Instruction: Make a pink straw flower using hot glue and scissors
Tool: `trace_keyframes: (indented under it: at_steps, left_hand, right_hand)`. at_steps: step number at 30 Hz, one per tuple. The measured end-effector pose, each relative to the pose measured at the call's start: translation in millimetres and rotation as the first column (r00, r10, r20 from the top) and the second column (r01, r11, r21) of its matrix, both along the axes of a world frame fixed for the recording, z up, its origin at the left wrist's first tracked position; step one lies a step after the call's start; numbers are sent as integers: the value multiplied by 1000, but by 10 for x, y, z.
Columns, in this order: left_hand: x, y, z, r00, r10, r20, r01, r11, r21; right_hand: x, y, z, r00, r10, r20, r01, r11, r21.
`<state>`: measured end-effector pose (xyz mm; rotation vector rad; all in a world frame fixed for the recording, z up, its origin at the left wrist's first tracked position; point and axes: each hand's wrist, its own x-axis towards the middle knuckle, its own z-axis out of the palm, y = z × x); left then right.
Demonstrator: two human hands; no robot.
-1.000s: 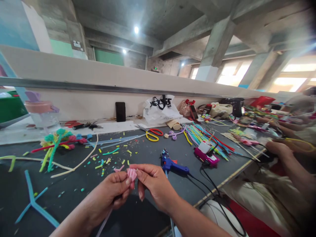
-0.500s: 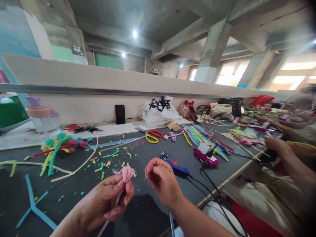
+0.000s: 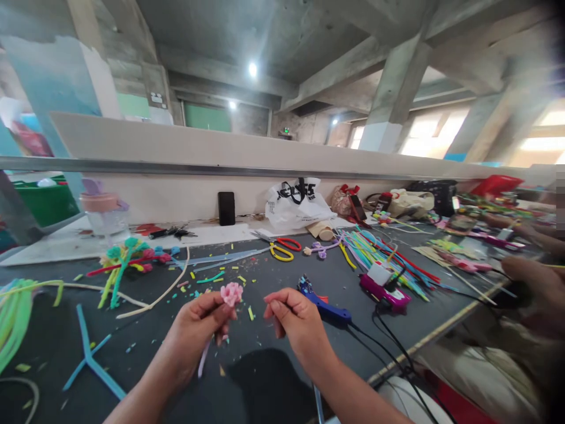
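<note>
My left hand (image 3: 205, 321) pinches a small pink pipe-cleaner flower (image 3: 232, 294) between thumb and fingers. A pale stem hangs below that hand. Apart from it, my right hand (image 3: 293, 315) is closed in a pinch in the air, to the right of the flower. What its fingertips hold, if anything, is too small to make out. Just beyond my right hand lies a blue glue gun (image 3: 326, 306) with a black cord. Small yellow and green cut bits (image 3: 251, 313) are scattered around the hands.
Scissors (image 3: 282, 250) lie further back, beside a bundle of coloured pipe cleaners (image 3: 366, 250). A magenta power strip (image 3: 385, 292) with cords is at the right. Coloured pipe-cleaner flowers (image 3: 128, 265) and a bottle (image 3: 103, 215) are at the left. Another person's arm (image 3: 527, 277) reaches in at far right.
The pink flower has turned so its ruffled top faces me. My right fingers have drawn together more. The view has swung left, bringing a green pipe-cleaner bundle into sight.
</note>
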<state>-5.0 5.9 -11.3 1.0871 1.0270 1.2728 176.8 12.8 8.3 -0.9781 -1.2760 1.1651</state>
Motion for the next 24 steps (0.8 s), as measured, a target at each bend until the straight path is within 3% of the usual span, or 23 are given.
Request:
trace_keyframes:
  at_steps: [2,4,8,10,15,20,24]
  left_hand:
    - [-35,28,13,968,182,-173,-147,969,197]
    - [-65,32,33,876,359,-322,-213,887,410]
    - [-88,2,47,665,622,-414,-151,655,740]
    - [-81,-18,42,598,674,-434,-94,597,797]
    - [-39,-66,45,568,636,-522,1,634,773]
    - [18,-73,33,569,555,-606,104,683,723]
    - [77,-69,1,491,493,-718,233,720,654]
  right_hand:
    - [11,18,-10,999,-20,47,20,1000,-1]
    - [18,17,-13,995,-27,93,27,1000,3]
    - [26,-12,-30,990,12,141,-18,999,39]
    - [25,-19,-55,987,39,154,-47,998,48]
    - [-12,12,-137,983,55,174,-65,997,52]
    - [-90,15,-151,989,118,-91,-120,993,-16]
    - [-127,-26,-150,966,228,-125,-237,969,-66]
